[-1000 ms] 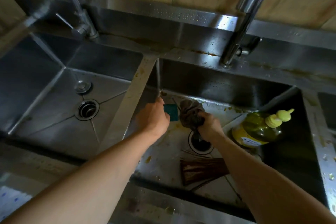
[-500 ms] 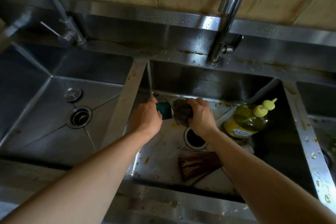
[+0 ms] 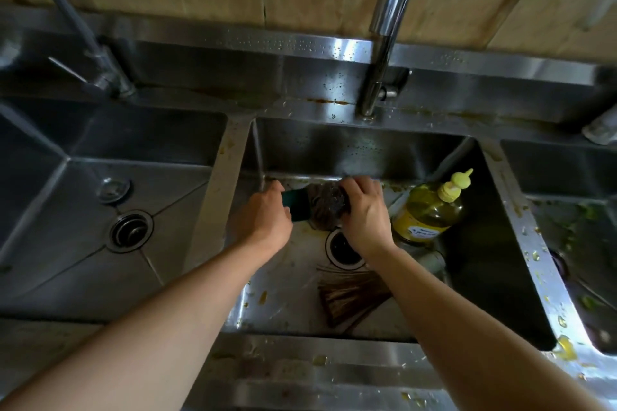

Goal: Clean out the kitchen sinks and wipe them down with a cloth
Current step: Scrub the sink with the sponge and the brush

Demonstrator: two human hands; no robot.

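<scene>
Over the last second your right hand [image 3: 365,213] brought the brownish cloth [image 3: 325,210] down from where it hung bunched above the drain [image 3: 342,248] and pressed it low, just behind that drain, against the floor of the middle sink [image 3: 350,150]. Your left hand [image 3: 265,218] stayed left of the drain, fingers closed on a dark green pad [image 3: 293,207] that touched the cloth's left edge. Your right hand was wrapped over the cloth's top, gripping it. To my eye that meant you had both wiping things gathered but the wipe itself was hardly begun: yellow scraps and smears still lay in front of the drain and along the rims.

Counted, you had three sinks in view: the middle sink, a cleaner left sink [image 3: 83,177] well left of the drain, and a soiled right sink [image 3: 574,227] well right of it, only partly seen. There were two taps [image 3: 384,43], one behind the drain and one far left of it. Right of the drain leaned one yellow soap bottle [image 3: 429,210]; in front of it lay one brown bristle brush [image 3: 350,297]. One cloth, one pad, two drains in plain sight.
</scene>
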